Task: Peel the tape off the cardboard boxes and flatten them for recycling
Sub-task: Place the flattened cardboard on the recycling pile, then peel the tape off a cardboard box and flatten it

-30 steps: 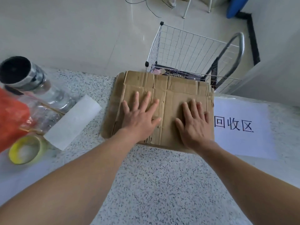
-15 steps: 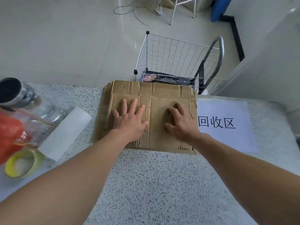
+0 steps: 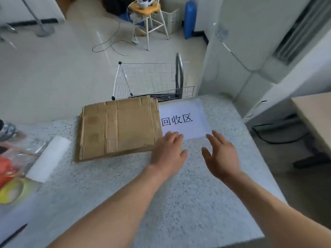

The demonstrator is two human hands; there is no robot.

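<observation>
A stack of flattened brown cardboard boxes (image 3: 118, 127) lies on the speckled grey table (image 3: 161, 203), at its far edge. My left hand (image 3: 167, 153) hovers just right of the stack's near right corner, fingers straight and holding nothing. Further right, my right hand (image 3: 221, 156) is raised over the table, fingers spread, also empty. Both hands sit near the front edge of a white paper sign (image 3: 184, 119) with printed characters that lies against the cardboard's right side.
At the left are a white roll (image 3: 48, 158), a yellow tape roll (image 3: 11, 191), clear bottles (image 3: 18, 140) and something orange (image 3: 4, 169). A wire cart (image 3: 152, 81) stands on the floor behind the table. A stool (image 3: 148, 13) and cables are farther back.
Both hands lifted off the cardboard and moved right, off the stack. The view swung up and to the right, showing more of the room.
</observation>
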